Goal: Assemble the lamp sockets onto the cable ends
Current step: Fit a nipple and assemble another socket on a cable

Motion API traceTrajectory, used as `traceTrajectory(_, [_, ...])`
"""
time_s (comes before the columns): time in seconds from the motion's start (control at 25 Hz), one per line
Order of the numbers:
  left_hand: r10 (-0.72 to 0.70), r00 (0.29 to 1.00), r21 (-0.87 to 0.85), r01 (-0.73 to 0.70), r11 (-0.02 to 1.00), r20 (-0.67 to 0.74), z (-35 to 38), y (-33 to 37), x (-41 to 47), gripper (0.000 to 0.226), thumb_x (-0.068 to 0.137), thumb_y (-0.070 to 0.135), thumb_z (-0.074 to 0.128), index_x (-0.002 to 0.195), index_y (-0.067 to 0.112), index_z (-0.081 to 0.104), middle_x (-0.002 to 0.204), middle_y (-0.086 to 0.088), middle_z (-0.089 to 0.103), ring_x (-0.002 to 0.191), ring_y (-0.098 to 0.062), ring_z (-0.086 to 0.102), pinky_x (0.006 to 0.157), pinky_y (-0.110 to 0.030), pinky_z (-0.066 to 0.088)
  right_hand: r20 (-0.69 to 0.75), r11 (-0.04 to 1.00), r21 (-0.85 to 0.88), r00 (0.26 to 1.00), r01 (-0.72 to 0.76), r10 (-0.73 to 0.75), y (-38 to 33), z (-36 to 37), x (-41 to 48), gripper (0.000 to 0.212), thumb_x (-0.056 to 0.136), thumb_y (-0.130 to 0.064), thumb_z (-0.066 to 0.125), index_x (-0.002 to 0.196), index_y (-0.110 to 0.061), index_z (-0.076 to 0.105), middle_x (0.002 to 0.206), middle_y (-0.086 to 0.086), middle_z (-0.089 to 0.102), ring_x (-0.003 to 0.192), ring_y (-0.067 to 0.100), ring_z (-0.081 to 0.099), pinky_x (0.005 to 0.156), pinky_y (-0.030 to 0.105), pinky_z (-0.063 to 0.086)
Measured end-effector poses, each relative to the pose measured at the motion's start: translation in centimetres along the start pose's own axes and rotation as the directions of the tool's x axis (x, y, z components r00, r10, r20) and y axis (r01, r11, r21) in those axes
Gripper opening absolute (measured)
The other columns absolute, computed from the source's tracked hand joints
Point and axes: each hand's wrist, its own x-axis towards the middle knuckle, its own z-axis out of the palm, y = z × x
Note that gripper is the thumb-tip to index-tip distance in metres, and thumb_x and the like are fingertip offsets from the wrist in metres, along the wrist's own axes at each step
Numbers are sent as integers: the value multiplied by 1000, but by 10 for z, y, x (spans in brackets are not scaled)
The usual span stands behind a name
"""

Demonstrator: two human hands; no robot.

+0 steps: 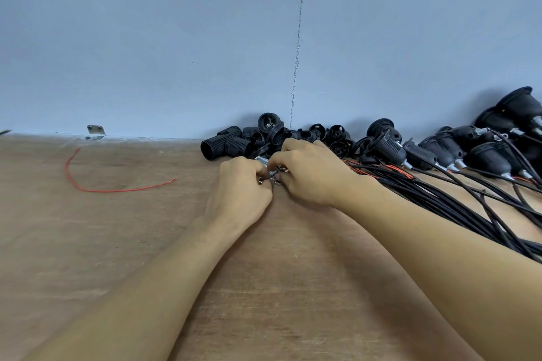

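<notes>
My left hand (240, 187) and my right hand (308, 176) meet at the middle of the wooden table (146, 243), fingers curled around small silver metal fittings (271, 174) between them. What exactly each hand pinches is mostly hidden by the fingers. Just behind the hands lies a heap of loose black lamp socket parts (231, 142). A bundle of black cables (469, 208) with red wire ends runs under my right forearm to the right edge.
Assembled black sockets on cables (484, 152) are piled at the far right against the blue wall (264, 38). A loose red wire (96, 189) lies on the left of the table. A small metal bracket (95, 132) sits at the wall's foot.
</notes>
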Motion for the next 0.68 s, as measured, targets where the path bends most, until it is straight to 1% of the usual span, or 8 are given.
traceTrajectory(0.08, [23, 1000, 1, -23, 1000, 2, 0, -1, 1, 9, 85, 18, 73, 85, 25, 80, 71, 10, 57, 76, -19, 61, 66, -29, 45, -1, 1000, -2, 1000, -2, 2, 2, -2, 2, 22, 96, -29, 55, 116, -29, 63, 114, -2, 56, 112, 21, 55, 92, 39, 37])
traceTrajectory(0.16, [51, 999, 8, -51, 999, 5, 1, -3, 2, 8, 87, 19, 74, 87, 24, 80, 78, 4, 63, 78, -21, 62, 69, -32, 49, -3, 1000, -8, 1000, 0, 0, 2, -2, 3, 19, 95, -30, 57, 113, -28, 63, 113, -2, 56, 111, 22, 56, 90, 38, 37])
traceTrajectory(0.24, [83, 997, 13, -83, 996, 5, 2, -4, 2, 6, 89, 20, 74, 88, 23, 79, 83, 0, 65, 80, -22, 62, 69, -33, 48, -5, 1000, -3, 1000, -4, 4, 3, -1, 2, 18, 95, -30, 57, 112, -28, 63, 112, -2, 57, 110, 22, 56, 91, 39, 38])
traceTrajectory(0.36, [145, 989, 40, -146, 989, 13, 5, -4, 1, 6, 91, 20, 71, 87, 20, 75, 80, 7, 56, 81, -23, 59, 69, -36, 49, -14, 999, 33, 999, -28, 28, 5, -1, 0, 20, 94, -29, 58, 114, -28, 62, 115, -3, 58, 109, 21, 58, 94, 39, 39])
traceTrajectory(0.44, [170, 985, 55, -172, 984, 34, 6, -2, 0, 9, 91, 19, 69, 83, 21, 71, 75, 14, 48, 78, -19, 56, 67, -35, 49, -5, 998, 48, 1000, -30, 30, 6, -3, 0, 24, 94, -28, 58, 118, -31, 63, 117, -4, 58, 108, 20, 58, 95, 39, 39])
traceTrajectory(0.52, [155, 987, 42, -157, 987, 47, 4, -1, -1, 13, 85, 19, 69, 74, 25, 67, 72, 15, 51, 73, -13, 57, 64, -33, 49, 0, 998, 50, 1000, -31, 31, 6, -4, 1, 26, 93, -26, 57, 118, -32, 64, 116, -4, 58, 108, 20, 58, 95, 38, 39])
traceTrajectory(0.6, [106, 993, 17, -107, 994, 59, 1, 1, -2, 16, 77, 22, 68, 65, 27, 61, 69, 14, 57, 70, -7, 58, 62, -31, 49, -5, 998, 48, 999, -43, 43, 7, -3, 1, 24, 93, -25, 55, 115, -31, 65, 114, -4, 58, 107, 20, 58, 93, 38, 38])
traceTrajectory(0.68, [62, 996, -3, -62, 998, 65, -2, 4, -3, 13, 73, 27, 67, 67, 29, 56, 68, 14, 58, 72, -11, 59, 62, -31, 48, -11, 997, 47, 998, -59, 60, 7, -3, 1, 21, 94, -25, 55, 112, -30, 65, 112, -4, 58, 105, 20, 58, 92, 38, 38])
